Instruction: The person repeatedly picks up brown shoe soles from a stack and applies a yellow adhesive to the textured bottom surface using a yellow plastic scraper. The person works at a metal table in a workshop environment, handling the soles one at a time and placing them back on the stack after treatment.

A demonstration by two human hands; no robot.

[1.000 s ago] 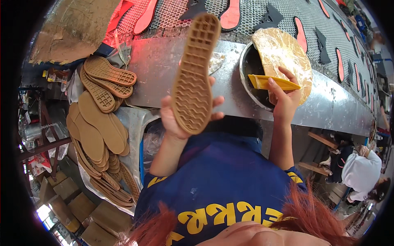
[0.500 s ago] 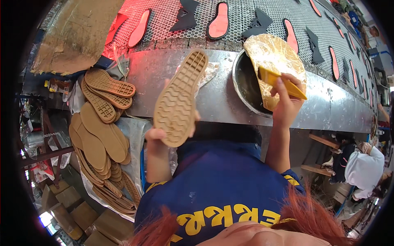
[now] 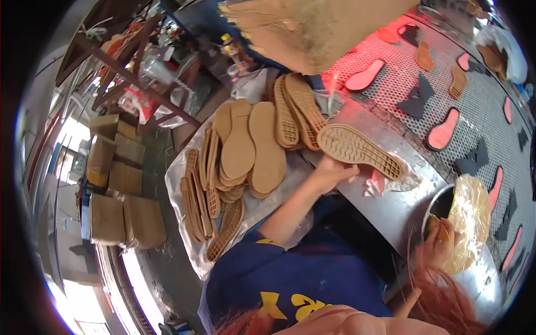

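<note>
At the far left, stacked cardboard boxes (image 3: pixel 120 206) sit on the floor, well apart from your work. Next comes the heap of tan rubber soles (image 3: pixel 240 167), some fanned flat, some on edge, lying on a clear plastic sheet (image 3: pixel 184 190). They look light and flexible, with a dull, grippy surface, so they should not slide in your fingers.

Your left hand (image 3: pixel 329 172) reaches out over the metal tabletop (image 3: pixel 391 206) and its grip is closed on the heel end of a single sole (image 3: pixel 360 149), tread side up, which lies nearly flat above the tabletop's edge. Held at one end like that, the sole will likely droop and flex; a hold nearer its waist would probably keep it steadier. The ribbed tread gives good purchase, and nothing about it looks fragile.

Further right, your right hand (image 3: pixel 441 245) is clenched around a yellow brush (image 3: pixel 438 229) at the rim of the metal glue pot (image 3: pixel 441 204), whose crust of dried adhesive (image 3: pixel 472 218) looks tacky. Beyond, the mesh conveyor (image 3: pixel 446 84) carries pink and black pieces.
</note>
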